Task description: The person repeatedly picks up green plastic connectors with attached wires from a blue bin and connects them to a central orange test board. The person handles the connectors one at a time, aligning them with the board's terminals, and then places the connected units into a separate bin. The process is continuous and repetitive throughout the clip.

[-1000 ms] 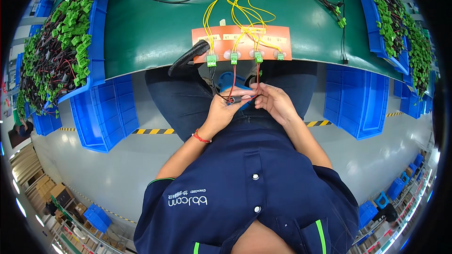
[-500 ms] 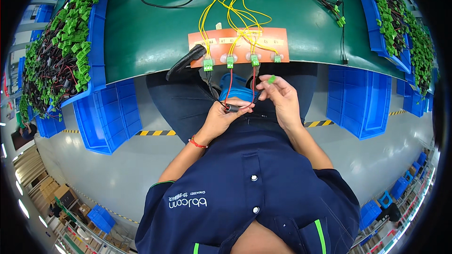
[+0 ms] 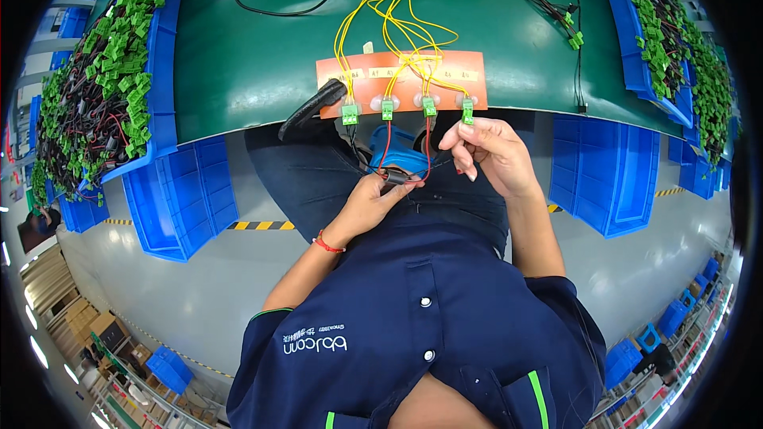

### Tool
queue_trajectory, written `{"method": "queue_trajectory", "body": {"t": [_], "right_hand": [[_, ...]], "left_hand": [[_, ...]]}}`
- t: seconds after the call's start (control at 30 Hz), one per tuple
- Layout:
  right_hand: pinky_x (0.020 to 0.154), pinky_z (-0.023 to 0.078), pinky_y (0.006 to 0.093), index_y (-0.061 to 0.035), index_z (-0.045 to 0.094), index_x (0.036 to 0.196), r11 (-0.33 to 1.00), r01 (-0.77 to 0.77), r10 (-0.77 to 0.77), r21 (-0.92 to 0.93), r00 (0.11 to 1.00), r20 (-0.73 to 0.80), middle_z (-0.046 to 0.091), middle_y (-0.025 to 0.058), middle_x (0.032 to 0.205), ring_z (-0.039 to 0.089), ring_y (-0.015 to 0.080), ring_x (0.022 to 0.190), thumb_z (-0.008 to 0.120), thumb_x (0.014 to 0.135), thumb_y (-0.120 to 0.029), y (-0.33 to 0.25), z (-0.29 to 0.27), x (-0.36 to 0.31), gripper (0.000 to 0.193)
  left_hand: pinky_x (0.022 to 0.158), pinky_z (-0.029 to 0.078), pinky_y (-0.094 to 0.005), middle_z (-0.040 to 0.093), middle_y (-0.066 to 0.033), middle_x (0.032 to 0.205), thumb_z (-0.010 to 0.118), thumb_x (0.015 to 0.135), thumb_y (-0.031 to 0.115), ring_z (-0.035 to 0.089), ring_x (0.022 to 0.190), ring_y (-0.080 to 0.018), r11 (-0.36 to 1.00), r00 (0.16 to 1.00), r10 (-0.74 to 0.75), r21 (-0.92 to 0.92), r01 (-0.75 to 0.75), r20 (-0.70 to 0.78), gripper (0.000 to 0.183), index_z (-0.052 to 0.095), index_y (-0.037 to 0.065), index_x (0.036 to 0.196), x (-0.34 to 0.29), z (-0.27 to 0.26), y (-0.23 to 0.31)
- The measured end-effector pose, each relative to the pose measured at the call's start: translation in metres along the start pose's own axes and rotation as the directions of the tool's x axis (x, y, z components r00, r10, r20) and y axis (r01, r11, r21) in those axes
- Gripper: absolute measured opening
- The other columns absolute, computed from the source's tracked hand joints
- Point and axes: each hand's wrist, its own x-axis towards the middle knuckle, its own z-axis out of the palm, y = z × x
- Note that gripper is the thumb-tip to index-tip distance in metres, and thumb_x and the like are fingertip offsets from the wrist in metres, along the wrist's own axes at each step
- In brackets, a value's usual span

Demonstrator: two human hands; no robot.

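An orange board point(image 3: 334, 71) lies at the near edge of the green bench, with a row of green terminal connectors along its front. My left hand point(image 3: 370, 205) is closed round a cable at its small black cylinder point(image 3: 396, 179), below the board. Red and black wires point(image 3: 388, 143) run from that cable up to the plugged connectors point(image 3: 387, 110). My right hand point(image 3: 497, 152) pinches a small green plug point(image 3: 467, 117) between thumb and finger, right at the rightmost socket point(image 3: 466, 102). Whether the plug is fully seated I cannot tell.
Yellow wires point(image 3: 397, 0) lead back from the board. A black strap-like piece point(image 3: 314, 107) sticks out at its left. Blue bins point(image 3: 163, 56) heaped with green-ended cables stand on both sides. Loose cables point(image 3: 548, 8) lie at the back right. Blue crates point(image 3: 600, 175) stand below the bench.
My right hand has moved up and slightly right, bringing the green plug to the rightmost socket. The left hand keeps its hold on the cable, nearly unmoved.
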Motion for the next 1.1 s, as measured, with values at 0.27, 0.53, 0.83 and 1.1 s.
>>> {"method": "queue_trajectory", "body": {"t": [0.27,0.53,0.83,1.1], "right_hand": [[0.058,0.044,0.0254,0.0061,0.071,0.098,1.000,0.006,-0.007,0.010,0.999,0.035,0.058,0.0030,0.064,0.051,0.0098,0.053,0.057,0.100,-0.023,-0.003,-0.014,0.009,0.032],[0.077,0.050,0.0280,0.0026,0.058,0.128,0.923,0.136,-0.110,-0.359,0.990,0.092,0.067,0.0048,0.092,0.062,0.0117,0.084,0.057,0.103,-0.023,0.048,-0.012,-0.006,0.036],[0.070,0.052,0.0270,0.0034,0.064,0.111,0.996,0.060,-0.057,-0.062,0.997,0.060,0.060,0.0033,0.081,0.059,0.0095,0.072,0.056,0.102,-0.022,0.019,-0.013,-0.037,0.028],[0.081,0.055,0.0336,0.0089,0.064,0.115,0.983,0.058,-0.094,0.172,0.973,0.211,0.059,0.0060,0.068,0.059,0.0128,0.056,0.049,0.106,-0.025,0.017,-0.003,-0.024,0.038]], "left_hand": [[0.086,0.050,-0.0280,0.067,-0.0048,0.101,0.061,0.102,0.022,0.063,0.090,-0.0118,0.995,0.995,-0.100,-0.016,0.100,0.018,0.025,0.070,-0.001,0.105,0.001,0.004,0.016],[0.087,0.056,-0.0348,0.068,-0.0095,0.103,0.057,0.102,0.023,0.069,0.093,-0.0206,0.619,0.964,-0.189,-0.740,0.264,0.185,0.027,0.065,-0.001,0.113,0.018,0.014,0.017],[0.088,0.055,-0.0333,0.067,-0.0089,0.110,0.063,0.098,0.016,0.066,0.099,-0.0179,0.701,0.977,-0.215,-0.693,0.167,0.018,0.028,0.062,0.001,0.122,0.027,0.005,0.023],[0.096,0.046,-0.0289,0.066,-0.0071,0.113,0.066,0.095,0.012,0.061,0.108,-0.0144,0.932,0.984,0.020,-0.353,-0.083,-0.177,0.035,0.059,0.000,0.127,0.010,-0.018,0.067]]}}
